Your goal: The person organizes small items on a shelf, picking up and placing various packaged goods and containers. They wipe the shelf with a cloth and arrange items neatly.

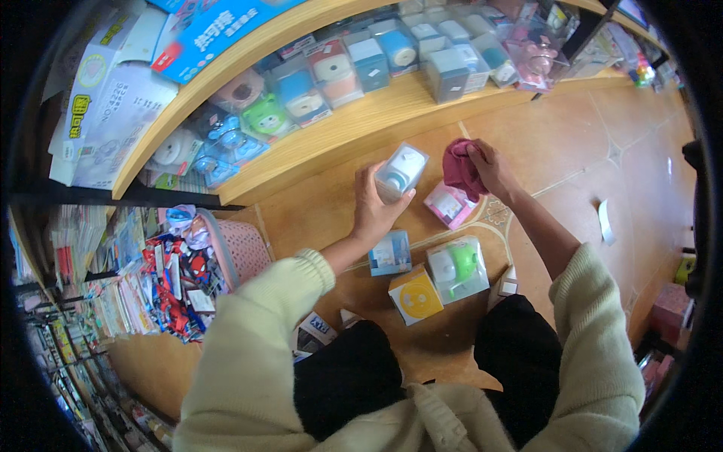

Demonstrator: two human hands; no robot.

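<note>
My left hand point(377, 204) holds a clear plastic box point(404, 167) with a white and blue item inside, raised over the tiled floor. To its right, my right hand point(492, 168) grips a bunched dark pink cloth point(463, 168). Below the cloth a pink box point(451, 204) lies on the floor. Closer to my body are a blue box point(390, 253), a clear box with a green and white item point(458, 266), and a white and yellow box point(416, 295) touching or nearly touching one another.
A wooden shelf point(390, 107) with several boxed items curves across the far side. At left stands a pink plastic basket point(243, 248) beside colourful packets point(181, 282) and stacked booklets. A white strip point(606, 222) lies on the floor at right. My legs frame the boxes.
</note>
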